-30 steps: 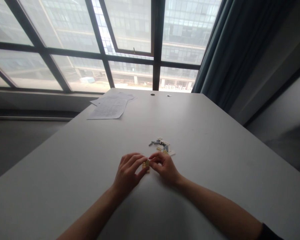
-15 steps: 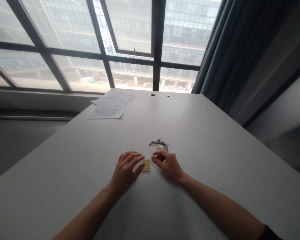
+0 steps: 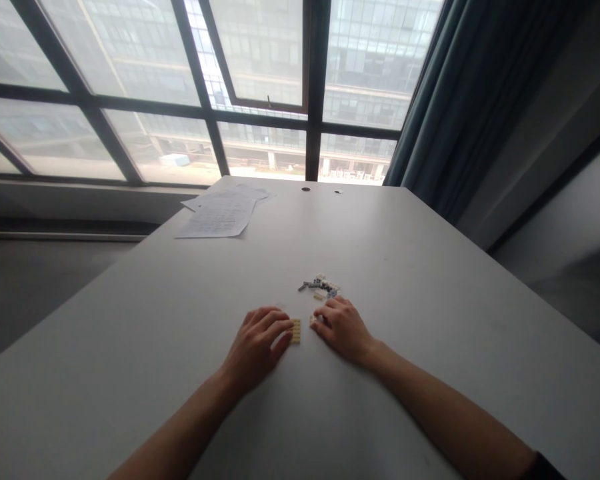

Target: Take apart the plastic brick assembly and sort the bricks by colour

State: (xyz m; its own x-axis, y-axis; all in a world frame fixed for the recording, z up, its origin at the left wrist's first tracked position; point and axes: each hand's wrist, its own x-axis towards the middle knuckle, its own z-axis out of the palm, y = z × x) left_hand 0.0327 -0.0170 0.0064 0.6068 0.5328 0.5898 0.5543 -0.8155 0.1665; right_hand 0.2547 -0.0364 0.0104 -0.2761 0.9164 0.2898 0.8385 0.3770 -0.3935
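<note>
A small yellow studded toy-brick plate (image 3: 297, 332) lies flat on the white table. The fingers and thumb of my left hand (image 3: 259, 343) close over its left edge and cover part of it. To the right of the plate, apart from it, my right hand (image 3: 344, 331) pinches a small pale toy brick (image 3: 312, 321) low over the table; the fingers partly hide this piece. Just beyond the right hand is a loose pile of grey and white toy bricks (image 3: 325, 285), with a tan brick (image 3: 319, 296) at its near side.
Printed papers (image 3: 220, 213) overlap at the far left of the white table (image 3: 405, 280). Two small round spots, one a dark disc (image 3: 305, 189), are near the far edge. Large windows stand behind, with a dark curtain (image 3: 445, 113) at the right.
My right hand has moved slightly right with its small brick, away from the plate. My left hand has shifted right, its fingers now covering more of the yellow plate.
</note>
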